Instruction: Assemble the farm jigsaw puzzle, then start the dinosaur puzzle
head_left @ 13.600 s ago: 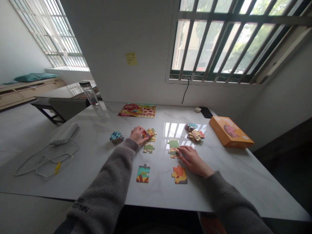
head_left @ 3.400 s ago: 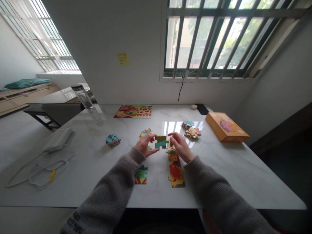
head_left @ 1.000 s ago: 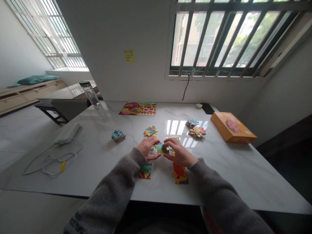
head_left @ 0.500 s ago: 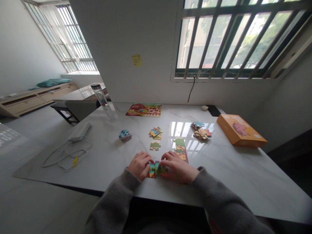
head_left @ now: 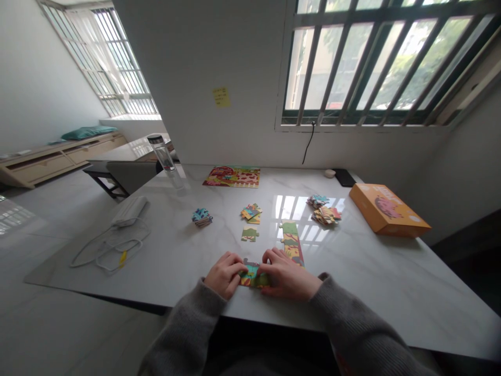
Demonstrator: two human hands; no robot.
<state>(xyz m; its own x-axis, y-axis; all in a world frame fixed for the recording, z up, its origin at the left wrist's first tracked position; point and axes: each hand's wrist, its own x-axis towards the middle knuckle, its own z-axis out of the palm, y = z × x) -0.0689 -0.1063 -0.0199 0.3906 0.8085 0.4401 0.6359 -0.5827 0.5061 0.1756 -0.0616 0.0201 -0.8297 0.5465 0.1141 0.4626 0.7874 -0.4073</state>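
Note:
Near the front edge of the table, my left hand point(head_left: 225, 275) grips the left side of some puzzle pieces point(head_left: 250, 274) lying flat. From the right, my right hand point(head_left: 287, 277) pinches the same pieces, its fingers covering their right end. The pieces sit together with no clear gap between them. Just beyond my right hand is a joined strip of green and yellow pieces point(head_left: 290, 240). A single green piece point(head_left: 249, 233) lies beyond my hands, with a small pile of pieces point(head_left: 251, 212) behind it.
A blue piece stack point(head_left: 201, 216) stands left, two piece piles point(head_left: 326, 214) right. At the back lies a farm picture point(head_left: 233, 176). An orange box point(head_left: 387, 210), black phone point(head_left: 344, 177), glass bottle point(head_left: 162, 153) and white cable point(head_left: 117, 252) with its adapter are on the table point(head_left: 164, 277).
The two pieces between my hands have come together, closing the gap seen before. My fingers have shifted slightly around them.

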